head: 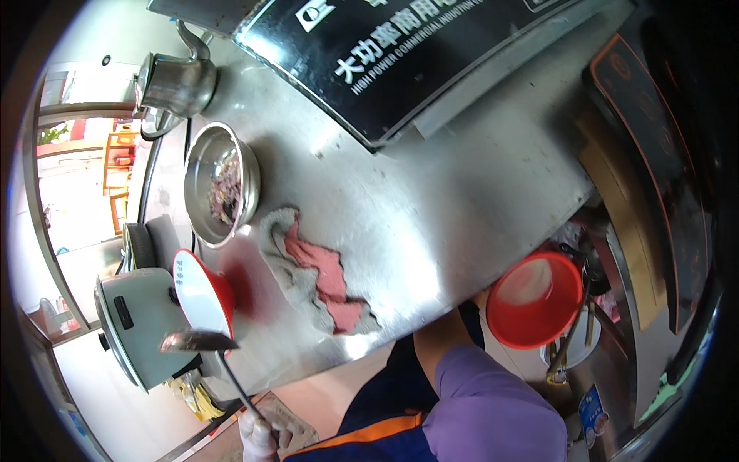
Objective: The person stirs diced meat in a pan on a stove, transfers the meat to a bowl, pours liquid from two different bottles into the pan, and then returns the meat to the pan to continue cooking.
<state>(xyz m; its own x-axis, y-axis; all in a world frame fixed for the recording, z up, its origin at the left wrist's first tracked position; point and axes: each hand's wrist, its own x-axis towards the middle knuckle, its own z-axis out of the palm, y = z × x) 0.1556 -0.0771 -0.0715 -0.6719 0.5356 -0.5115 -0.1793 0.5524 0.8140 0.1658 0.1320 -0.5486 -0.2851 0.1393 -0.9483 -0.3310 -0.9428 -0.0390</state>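
My left hand [264, 434], at the bottom left, is closed round the handle of a metal ladle [199, 341]. The ladle's head overlaps the lower rim of a red bowl with a white inside [202, 294]. My right forearm, in a purple sleeve, reaches to the counter's edge; my right hand [480, 298] is mostly hidden beside a red plastic basin [534, 329], its grip unclear. A grey and pink cloth [329, 277] lies crumpled on the steel counter [404, 225]. Above it stands a steel bowl [248, 179] holding chopped purplish pieces.
A black commercial induction cooker [404, 69] stands at the top. Along the left are a metal kettle [182, 84] and a pale green lidded cooker [147, 329]. Near the basin, a white container [586, 341] stands with utensils. A dark-topped appliance [646, 127] is at right.
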